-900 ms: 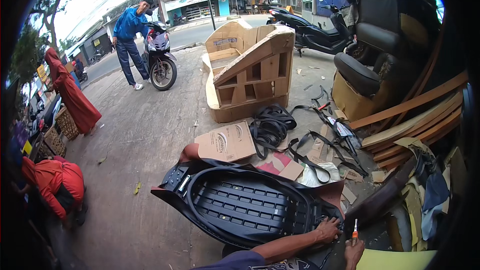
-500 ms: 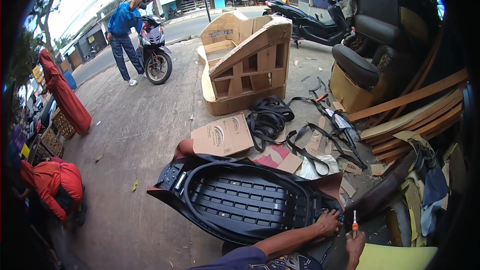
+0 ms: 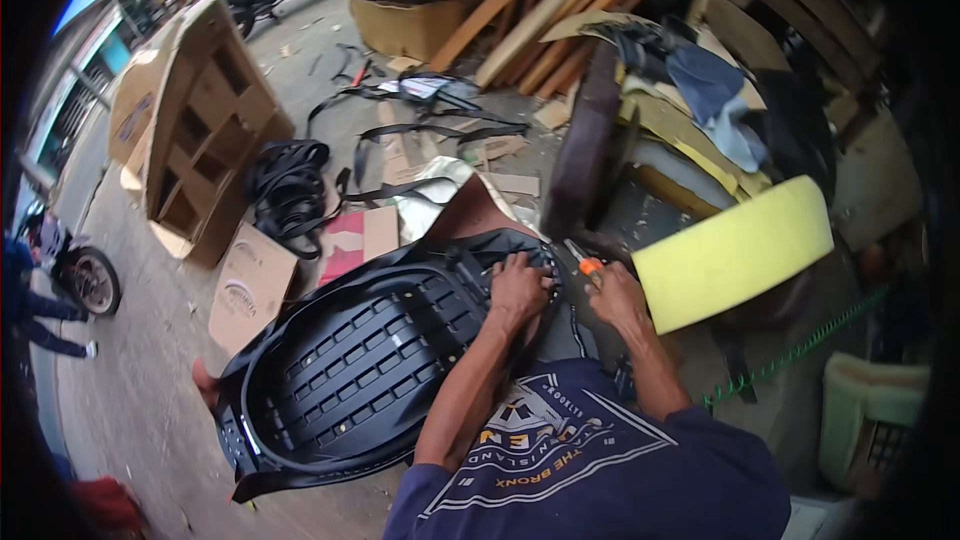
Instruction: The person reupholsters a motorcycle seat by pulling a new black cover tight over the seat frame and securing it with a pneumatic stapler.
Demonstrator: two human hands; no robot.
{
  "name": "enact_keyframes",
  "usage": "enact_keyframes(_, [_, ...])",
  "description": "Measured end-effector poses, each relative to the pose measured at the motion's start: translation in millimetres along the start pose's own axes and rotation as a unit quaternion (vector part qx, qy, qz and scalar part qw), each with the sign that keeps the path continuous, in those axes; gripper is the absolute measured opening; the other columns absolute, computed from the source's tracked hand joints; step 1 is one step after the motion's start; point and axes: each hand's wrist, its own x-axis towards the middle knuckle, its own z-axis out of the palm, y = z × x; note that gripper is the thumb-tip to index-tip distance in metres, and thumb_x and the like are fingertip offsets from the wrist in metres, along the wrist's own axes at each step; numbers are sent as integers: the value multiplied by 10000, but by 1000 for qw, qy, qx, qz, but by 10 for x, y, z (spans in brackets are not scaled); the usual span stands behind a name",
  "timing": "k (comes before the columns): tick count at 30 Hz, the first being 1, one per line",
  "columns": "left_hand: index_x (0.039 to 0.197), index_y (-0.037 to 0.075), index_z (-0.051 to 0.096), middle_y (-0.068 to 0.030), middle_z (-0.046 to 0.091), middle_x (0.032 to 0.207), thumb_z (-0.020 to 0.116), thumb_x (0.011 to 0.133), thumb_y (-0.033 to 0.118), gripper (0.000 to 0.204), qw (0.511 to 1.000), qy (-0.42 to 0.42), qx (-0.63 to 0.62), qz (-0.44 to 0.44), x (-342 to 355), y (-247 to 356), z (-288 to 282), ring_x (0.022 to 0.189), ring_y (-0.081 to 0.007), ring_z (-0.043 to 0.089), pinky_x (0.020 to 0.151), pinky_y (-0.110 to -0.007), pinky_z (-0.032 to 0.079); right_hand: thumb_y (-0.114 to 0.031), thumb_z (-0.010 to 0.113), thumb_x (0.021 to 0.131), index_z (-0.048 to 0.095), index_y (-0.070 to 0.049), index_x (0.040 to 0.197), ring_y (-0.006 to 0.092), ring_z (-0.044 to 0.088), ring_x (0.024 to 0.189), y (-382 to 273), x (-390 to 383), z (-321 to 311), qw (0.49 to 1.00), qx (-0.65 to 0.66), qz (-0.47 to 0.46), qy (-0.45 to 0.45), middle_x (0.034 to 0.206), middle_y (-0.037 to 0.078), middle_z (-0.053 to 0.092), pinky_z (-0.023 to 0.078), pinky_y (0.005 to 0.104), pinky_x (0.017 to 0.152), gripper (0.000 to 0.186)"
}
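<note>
An upturned black plastic seat base (image 3: 350,355) lies before me in a loose black and brown cover (image 3: 470,210). My left hand (image 3: 520,285) is at the base's right end, fingers curled and pressed onto the cover's gathered edge. Just right of it, my right hand (image 3: 615,295) grips an orange-handled tool (image 3: 590,266) with a metal end pointing up-left, beside the cover's edge. A yellow foam pad (image 3: 730,255) lies to the right of that hand.
A cardboard-and-wood frame (image 3: 210,120), black straps (image 3: 285,195) and cardboard scraps (image 3: 250,285) lie beyond the seat. Wooden planks (image 3: 540,10) and offcuts fill the back right. A green coiled hose (image 3: 790,352) runs at right. A person (image 3: 35,310) stands by a motorbike at far left.
My view has tilted down and turned right, toward my hands and the seat. Both hands appear higher in the picture, still on the cover and the tool.
</note>
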Motion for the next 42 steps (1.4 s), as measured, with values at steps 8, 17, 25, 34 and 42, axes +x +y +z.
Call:
enact_keyframes(8, [1115, 286, 787, -82, 639, 1161, 682, 847, 439, 326, 1000, -23, 10, 14, 50, 152, 21, 1147, -271, 576, 980, -442, 435, -206, 688, 824, 707, 20, 1031, 398, 640, 973, 72, -127, 37, 997, -69, -22, -6, 1083, 218, 613, 533, 511, 827, 307])
enact_keyframes(17, [1085, 270, 798, -68, 640, 1174, 703, 845, 434, 306, 1000, -21, 5, 11, -51, 155, 11, 1149, -252, 579, 984, -432, 437, -144, 637, 800, 723, 27, 984, 435, 605, 1009, -65, 0, 159, 990, -122, -69, -30, 1122, 260, 586, 511, 548, 809, 266])
enact_keyframes(25, [1073, 283, 802, -70, 639, 1163, 698, 823, 391, 291, 1000, -11, 1, 20, -57, 140, 31, 1137, -256, 583, 982, -431, 441, -255, 546, 925, 742, -48, 1072, 376, 578, 1096, -319, 215, 283, 968, -232, -7, -96, 1218, 188, 599, 475, 520, 850, 321])
enact_keyframes(34, [1073, 288, 799, -82, 636, 1159, 677, 820, 362, 290, 1000, -19, -1, 25, -52, 140, 35, 1124, -268, 584, 972, -438, 446, -311, 551, 936, 752, -91, 1106, 366, 601, 1060, -334, 180, 298, 957, -271, -6, -105, 1200, 142, 631, 484, 516, 779, 343])
enact_keyframes(42, [1067, 270, 805, -87, 641, 1172, 687, 831, 358, 278, 999, -34, -23, 17, -66, 38, 87, 1142, -283, 579, 995, -444, 438, -235, 589, 911, 733, 23, 1030, 421, 702, 973, -260, 203, 203, 986, -84, -48, -138, 1043, 265, 708, 571, 495, 824, 319])
